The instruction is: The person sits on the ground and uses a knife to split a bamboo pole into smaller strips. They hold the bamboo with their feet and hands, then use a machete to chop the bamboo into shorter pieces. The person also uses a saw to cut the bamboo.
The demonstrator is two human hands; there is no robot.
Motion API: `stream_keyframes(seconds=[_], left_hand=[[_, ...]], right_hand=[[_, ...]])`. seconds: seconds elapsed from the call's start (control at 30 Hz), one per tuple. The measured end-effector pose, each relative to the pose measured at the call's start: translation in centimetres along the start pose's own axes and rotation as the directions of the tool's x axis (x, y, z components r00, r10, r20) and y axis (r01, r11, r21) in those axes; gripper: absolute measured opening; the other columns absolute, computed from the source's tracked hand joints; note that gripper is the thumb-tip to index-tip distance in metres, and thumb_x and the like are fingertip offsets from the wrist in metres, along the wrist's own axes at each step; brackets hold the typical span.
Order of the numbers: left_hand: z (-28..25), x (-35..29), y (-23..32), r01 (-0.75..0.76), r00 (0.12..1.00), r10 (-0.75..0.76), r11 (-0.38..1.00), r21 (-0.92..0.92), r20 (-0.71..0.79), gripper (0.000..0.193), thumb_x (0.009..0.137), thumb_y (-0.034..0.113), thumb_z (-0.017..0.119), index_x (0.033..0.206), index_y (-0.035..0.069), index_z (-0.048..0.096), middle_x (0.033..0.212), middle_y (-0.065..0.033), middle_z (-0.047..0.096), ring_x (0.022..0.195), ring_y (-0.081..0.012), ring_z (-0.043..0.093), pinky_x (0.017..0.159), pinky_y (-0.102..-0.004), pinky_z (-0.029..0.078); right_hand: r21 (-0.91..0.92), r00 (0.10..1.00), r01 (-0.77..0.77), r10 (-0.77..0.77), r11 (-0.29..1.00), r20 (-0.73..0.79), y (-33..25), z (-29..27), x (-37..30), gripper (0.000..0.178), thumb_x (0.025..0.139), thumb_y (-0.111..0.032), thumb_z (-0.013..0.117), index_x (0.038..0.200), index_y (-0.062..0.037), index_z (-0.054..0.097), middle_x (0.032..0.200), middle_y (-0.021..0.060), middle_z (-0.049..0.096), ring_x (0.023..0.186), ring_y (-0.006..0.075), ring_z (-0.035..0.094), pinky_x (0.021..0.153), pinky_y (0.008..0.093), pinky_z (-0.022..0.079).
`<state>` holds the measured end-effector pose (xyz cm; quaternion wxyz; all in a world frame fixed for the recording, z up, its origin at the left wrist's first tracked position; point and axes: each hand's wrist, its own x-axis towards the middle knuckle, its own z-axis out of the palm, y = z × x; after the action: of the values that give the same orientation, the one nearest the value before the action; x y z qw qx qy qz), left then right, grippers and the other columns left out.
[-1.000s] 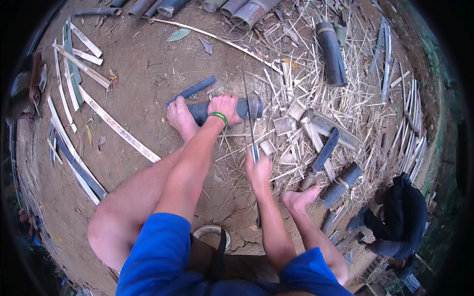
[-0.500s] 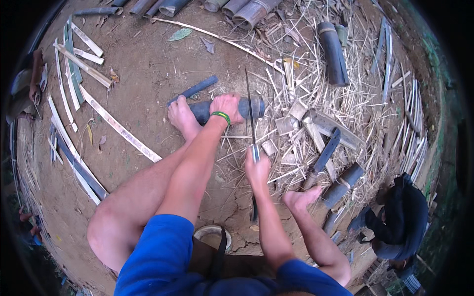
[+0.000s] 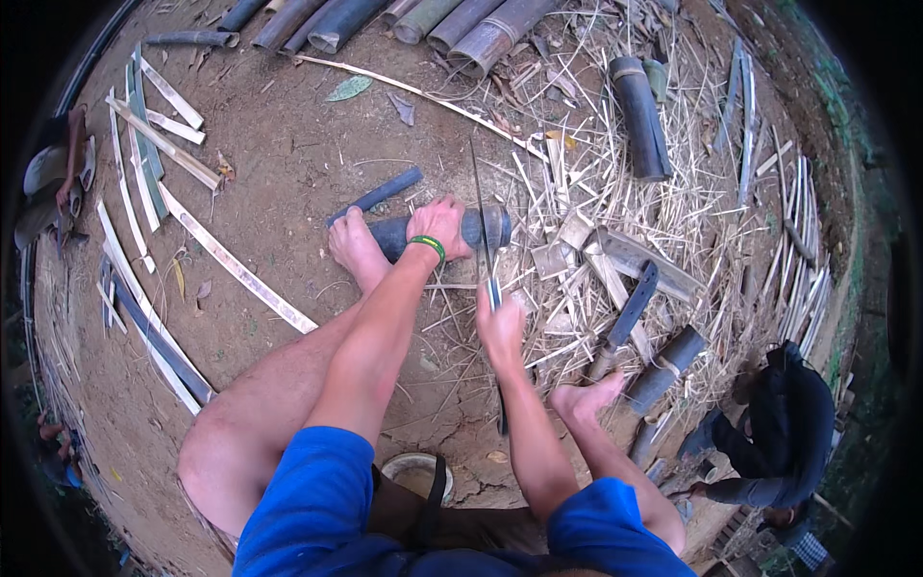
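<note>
My left hand (image 3: 439, 223) is closed over a dark bamboo section (image 3: 389, 237) that lies crosswise on the ground. My bare left foot (image 3: 358, 248) presses against its left end. In my right hand (image 3: 501, 325) is the handle of a saw. Its long thin blade (image 3: 476, 183) crosses the bamboo just right of my left hand, near the right end, and points away from me. Whether the blade has cut into the wall cannot be made out. A thinner dark bamboo piece (image 3: 386, 190) lies just beyond the section.
Pale bamboo shavings (image 3: 586, 327) and split pieces cover the ground at right. Bamboo poles (image 3: 500, 37) lie along the far side, long split strips (image 3: 240, 260) at left. A round bowl (image 3: 415, 471) sits between my legs. Another person (image 3: 774, 428) crouches at right.
My right hand and the saw have moved slightly away from me, closer to the bamboo. My left hand keeps its grip. The person at right now has an arm stretched out.
</note>
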<state>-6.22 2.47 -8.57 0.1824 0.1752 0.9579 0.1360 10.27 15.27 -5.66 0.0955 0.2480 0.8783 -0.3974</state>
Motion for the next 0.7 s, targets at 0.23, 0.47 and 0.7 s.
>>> stream_keyframes(seconds=[0.23, 0.47, 0.7], left_hand=[[0.1, 0.0, 0.9, 0.007, 1.0, -0.008, 1.0, 0.009, 0.028, 0.074, 0.054, 0.042, 0.09, 0.117, 0.009, 0.068, 0.124, -0.0116, 0.064, 0.119, -0.0291, 0.062, 0.099, -0.0428, 0.055], [0.6, -0.1, 0.5, 0.029, 0.999, -0.028, 0.997, 0.076, -0.02, 0.075, 0.055, 0.045, 0.09, 0.118, 0.011, 0.067, 0.124, -0.0107, 0.065, 0.119, -0.0292, 0.062, 0.099, -0.0417, 0.055], [-0.4, -0.2, -0.1, 0.028, 0.999, -0.027, 1.0, -0.013, 0.035, 0.071, 0.056, 0.041, 0.089, 0.115, 0.009, 0.067, 0.124, -0.0112, 0.065, 0.118, -0.0297, 0.062, 0.098, -0.0414, 0.055]], right_hand=[[0.081, 0.999, -0.03, 0.033, 0.996, -0.038, -0.5, 1.2, 2.6, 0.048, 0.096, -0.04, 0.063, 0.093, 0.0078, 0.071, 0.077, 0.0318, 0.067, 0.076, 0.0484, 0.069, 0.068, 0.0532, 0.055], [0.054, 0.993, 0.07, -0.064, 0.996, -0.098, 5.5, 0.4, -5.4, 0.043, 0.096, -0.037, 0.064, 0.091, 0.0046, 0.072, 0.074, 0.0296, 0.067, 0.071, 0.0479, 0.069, 0.064, 0.0549, 0.053], [0.008, 0.992, 0.057, -0.056, 0.998, -0.113, 3.7, 0.6, -5.5, 0.04, 0.096, -0.035, 0.065, 0.087, 0.004, 0.071, 0.072, 0.0279, 0.068, 0.07, 0.0471, 0.07, 0.063, 0.0544, 0.054]])
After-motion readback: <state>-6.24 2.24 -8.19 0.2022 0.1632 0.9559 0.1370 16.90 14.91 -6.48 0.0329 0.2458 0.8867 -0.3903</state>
